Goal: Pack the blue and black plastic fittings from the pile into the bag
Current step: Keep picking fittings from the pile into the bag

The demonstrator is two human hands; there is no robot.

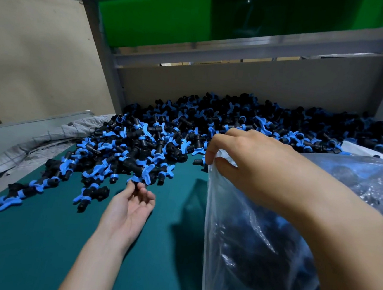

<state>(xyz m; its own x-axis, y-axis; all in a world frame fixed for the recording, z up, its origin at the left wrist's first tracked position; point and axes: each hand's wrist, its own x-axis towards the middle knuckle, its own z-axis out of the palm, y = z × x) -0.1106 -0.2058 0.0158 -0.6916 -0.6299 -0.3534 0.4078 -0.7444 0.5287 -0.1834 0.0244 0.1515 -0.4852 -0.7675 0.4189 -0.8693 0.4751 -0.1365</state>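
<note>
With the right hand (239, 154), pinches the top edge of the clear bag (246, 245) and holds it up, lower part dark with packed fittings and running out of view below. With the left hand (129, 209), palm up and fingers loosely curled, reaches the near fringe of the pile (187, 125) on the green surface (33, 246), fingertips touching one blue-winged fitting (143, 175); cannot tell whether closed on it yet. Seems to be at the pick-up step, with most of the pile unpacked along the back of the surface. Risks most at the bag mouth: pinched at one spot only, so probably sagging half shut rather than gaping, and likely to bounce a fitting off the film and back onto the surface. Could also lose the rim under the load, given thin film and a fingertip grip, and then spill what is already inside. May snag at the pile too, among winged handles and side stubs seemingly interlocked, so likely to drag neighbours along when lifting one and scatter them toward the near edge or into the checked cloth (32, 142) at the left. Might also brush the second filled bag (359, 181) lying just behind the right forearm and confuse one with the other.
</note>
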